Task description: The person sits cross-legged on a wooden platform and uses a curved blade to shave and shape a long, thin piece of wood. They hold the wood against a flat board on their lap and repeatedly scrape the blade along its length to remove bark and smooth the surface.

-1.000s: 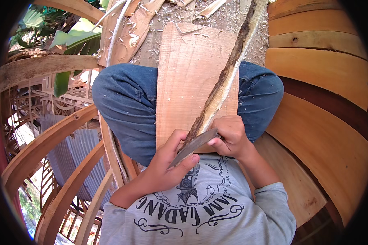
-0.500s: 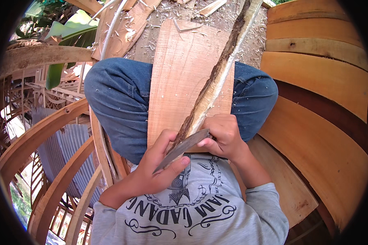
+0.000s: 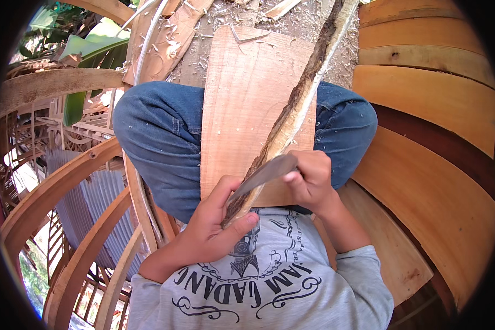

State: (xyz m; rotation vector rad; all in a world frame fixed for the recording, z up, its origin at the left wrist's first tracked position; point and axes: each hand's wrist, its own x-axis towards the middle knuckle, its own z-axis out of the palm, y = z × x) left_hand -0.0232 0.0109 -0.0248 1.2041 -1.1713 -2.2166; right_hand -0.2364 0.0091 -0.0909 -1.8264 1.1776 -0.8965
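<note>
A long, narrow strip of wood (image 3: pixel 295 118) with dark bark along one side slants from my lap up to the far right. Its near end lies in my left hand (image 3: pixel 213 223), fingers closed behind it and the thumb along its side. My right hand (image 3: pixel 313 177) grips a knife (image 3: pixel 268 171) by its handle, which the fist hides. The broad grey blade crosses over the strip, its tip side close to my left hand's fingers. Beneath the strip, a flat, pale reddish board (image 3: pixel 234 104) rests across my lap between my knees.
Wood shavings and offcuts (image 3: pixel 173 41) litter the floor ahead. Curved planks (image 3: pixel 423 159) rise like a hull wall on my right. On the left are curved wooden ribs (image 3: pixel 66 181), with corrugated sheeting (image 3: pixel 102 203) beyond them and a large green leaf (image 3: pixel 96 47) at the upper left.
My right hand has moved slightly forward and right with the knife, and the blade has shifted away from my left palm along the strip. My left hand keeps its hold.
</note>
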